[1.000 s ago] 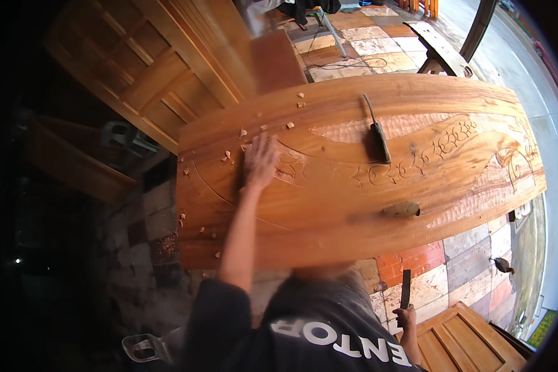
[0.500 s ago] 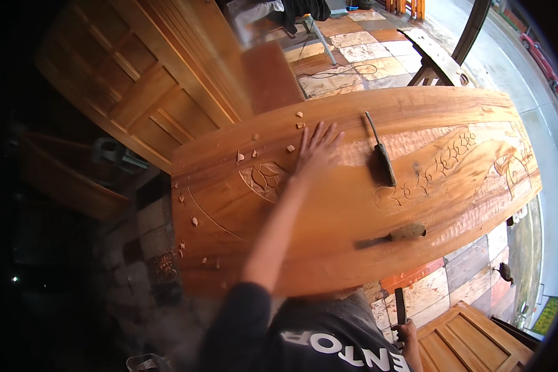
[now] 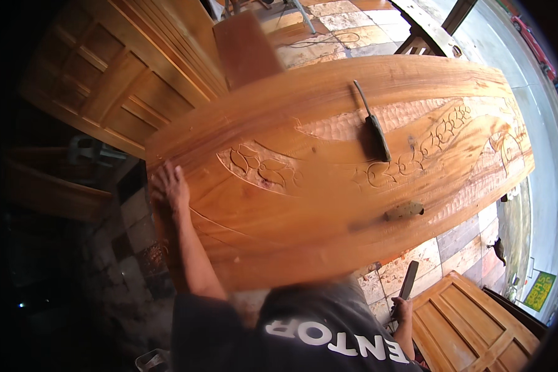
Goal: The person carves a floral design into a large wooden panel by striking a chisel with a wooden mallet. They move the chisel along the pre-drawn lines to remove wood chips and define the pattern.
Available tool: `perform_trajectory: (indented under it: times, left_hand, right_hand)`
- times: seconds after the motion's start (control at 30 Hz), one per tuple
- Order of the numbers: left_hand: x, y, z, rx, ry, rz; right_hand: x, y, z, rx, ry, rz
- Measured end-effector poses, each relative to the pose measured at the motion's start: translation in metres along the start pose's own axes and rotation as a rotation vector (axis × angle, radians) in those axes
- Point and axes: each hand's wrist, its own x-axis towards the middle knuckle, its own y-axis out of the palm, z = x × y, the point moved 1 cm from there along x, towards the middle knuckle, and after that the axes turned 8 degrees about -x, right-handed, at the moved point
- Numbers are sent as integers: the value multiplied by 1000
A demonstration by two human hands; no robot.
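A large wooden panel (image 3: pixel 260 232) with carved leaf and scroll patterns lies in front of me. My left hand (image 3: pixel 172 186) is at the panel's left end, its fingers spread and slightly blurred, holding nothing. Low on the right, past the panel's near edge, my right hand (image 3: pixel 402 308) grips a dark, flat bar-shaped tool (image 3: pixel 408 280) that points upward. On the panel rests a gouge with a dark handle (image 3: pixel 377 137) and a thin metal shaft. Nearer to me lies a second hand tool with a mottled, rounded handle (image 3: pixel 404 211); its blade is blurred.
Panelled wooden doors (image 3: pixel 115 80) lean at the far left, beside a reddish-brown board (image 3: pixel 245 49). Another panelled door (image 3: pixel 471 322) lies at the lower right. Patterned tiles (image 3: pixel 338 53) cover the floor, and a street (image 3: pixel 502 62) runs along the right.
My left hand has swept left across the panel from its middle to its left end. The loose wood chips seen there before are gone from the surface. My right hand still holds the dark tool.
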Motion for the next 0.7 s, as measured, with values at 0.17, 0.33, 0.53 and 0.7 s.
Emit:
perform_trajectory:
  times: [0.17, 0.33, 0.53, 0.7]
  left_hand:
    - [-101, -19, -72, -719, 484, -362]
    - [-318, -47, -284, -956, 1307, 97]
    - [-393, -31, -380, -800, 1394, 205]
    - [-360, -44, -358, -1012, 1233, 313]
  right_hand:
    - [7, -10, -9, 8, 18, -71]
    - [10, -3, 0, -51, -44, -15]
    - [6, -1, 6, -123, -102, -51]
    - [9, -4, 2, -93, -112, -21]
